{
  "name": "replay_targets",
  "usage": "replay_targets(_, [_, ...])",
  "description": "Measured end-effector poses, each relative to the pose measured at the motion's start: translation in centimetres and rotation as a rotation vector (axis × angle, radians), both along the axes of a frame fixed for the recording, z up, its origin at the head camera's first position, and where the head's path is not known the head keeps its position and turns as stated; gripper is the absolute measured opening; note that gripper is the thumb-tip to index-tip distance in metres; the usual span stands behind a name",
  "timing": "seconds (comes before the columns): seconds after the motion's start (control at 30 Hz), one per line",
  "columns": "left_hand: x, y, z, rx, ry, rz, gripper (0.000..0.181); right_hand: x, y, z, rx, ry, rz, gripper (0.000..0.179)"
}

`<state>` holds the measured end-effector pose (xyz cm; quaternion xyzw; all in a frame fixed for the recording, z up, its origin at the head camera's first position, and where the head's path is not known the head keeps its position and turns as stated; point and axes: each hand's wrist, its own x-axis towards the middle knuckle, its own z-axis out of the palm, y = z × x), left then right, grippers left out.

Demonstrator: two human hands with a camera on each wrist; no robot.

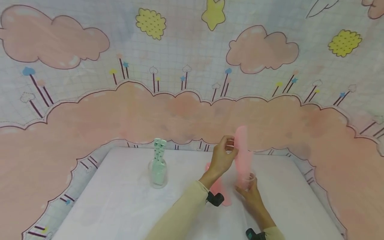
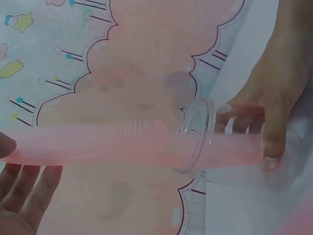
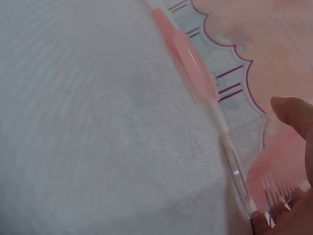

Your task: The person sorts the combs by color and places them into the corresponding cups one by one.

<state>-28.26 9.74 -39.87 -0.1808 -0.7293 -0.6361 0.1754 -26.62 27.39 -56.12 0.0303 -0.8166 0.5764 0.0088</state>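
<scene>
My left hand point(image 1: 222, 156) pinches the upper end of a pink comb point(image 1: 241, 143), thumb on one side and fingers on the other. The comb stands nearly upright, and its toothed lower part reaches through the mouth of a clear jar point(image 2: 195, 134). My right hand point(image 1: 252, 195) grips that jar near its base, thumb and fingers round the wall. In the right wrist view, comb teeth show through the jar beside the right fingers. A second pink piece point(image 3: 195, 63) lies on the table to the left of the jar, partly hidden by the left forearm in the head view.
To the left on the white table point(image 1: 120, 200) stands another clear jar point(image 1: 158, 185) holding light green items with patterned handles point(image 1: 160, 146) sticking out. Behind the table hangs a backdrop point(image 1: 180, 116) printed with clouds and stars.
</scene>
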Motion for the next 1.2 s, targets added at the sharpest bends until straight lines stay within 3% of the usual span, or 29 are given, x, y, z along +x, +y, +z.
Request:
replay_targets(0.13, [-0.5, 0.6, -0.2, -0.055, 0.005, 0.024, 0.031, 0.0, -0.1, 0.0, 0.005, -0.019, 0.002, 0.089])
replay_targets(0.43, [-0.8, 1.2, -1.4, -0.11, -0.056, 0.033, 0.031, 0.1, 0.0, -0.3, 0.047, -0.039, -0.014, 0.092])
replay_targets(0.67, [-1.2, 1.2, -2.5, -0.069, -0.106, 0.037, 0.031, 0.0, -0.4, 0.0, 0.008, -0.038, 0.031, 0.091])
replay_targets(0.87, [-1.4, 1.7, -3.2, -0.102, -0.114, 0.024, 0.024, 0.0, -0.1, 0.2, 0.046, -0.038, -0.019, 0.092])
replay_targets(1.2, [-1.4, 2.2, -4.1, -0.146, -0.132, 0.06, 0.017, 0.0, 0.1, -0.2, 0.004, -0.026, 0.002, 0.095])
